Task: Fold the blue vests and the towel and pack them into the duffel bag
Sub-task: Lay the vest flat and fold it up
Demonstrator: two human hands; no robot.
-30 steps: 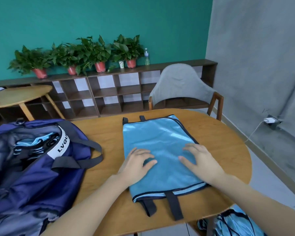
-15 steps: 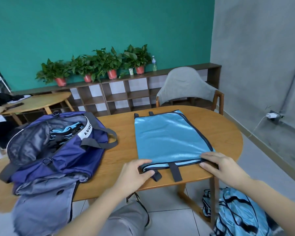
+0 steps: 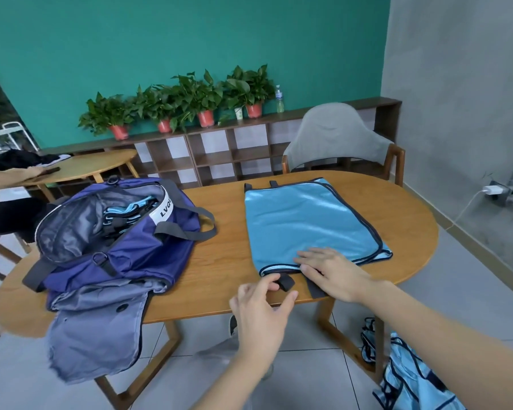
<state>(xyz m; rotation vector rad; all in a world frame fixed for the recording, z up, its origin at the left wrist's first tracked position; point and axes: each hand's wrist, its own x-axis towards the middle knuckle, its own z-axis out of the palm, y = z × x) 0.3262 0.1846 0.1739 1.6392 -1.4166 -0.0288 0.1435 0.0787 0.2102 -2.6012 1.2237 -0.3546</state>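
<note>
So, here is where I stand with the packing.

Packed: the duffel bag (image 3: 113, 241) sits open on the desk (image 3: 219, 279), well to the left of my fingers, and I can see light blue folded fabric with dark straps already inside it (image 3: 125, 211); I judge those are vests done.

In hand: one blue vest (image 3: 308, 226) lies flat on the desk just beyond my fingers, its near hem and dark straps (image 3: 286, 282) at the desk edge. It looks folded in half lengthwise, with more folding needed before it fits the bag.

Right hand (image 3: 332, 270): fingers spread and lying flat on the near hem, pressing it down, pinching nothing.

Left hand (image 3: 261, 315): hovers just short of the hem, thumb and fingers apart, fingertips beside one dark strap; I cannot tell whether they touch it.

Left to do: a heap of blue vests (image 3: 409, 377) waits on the floor below my right forearm, unfolded.

Towel: I cannot pick it out; a grey cloth (image 3: 95, 329) hangs off the desk under the bag, but what it is I cannot tell.
</note>
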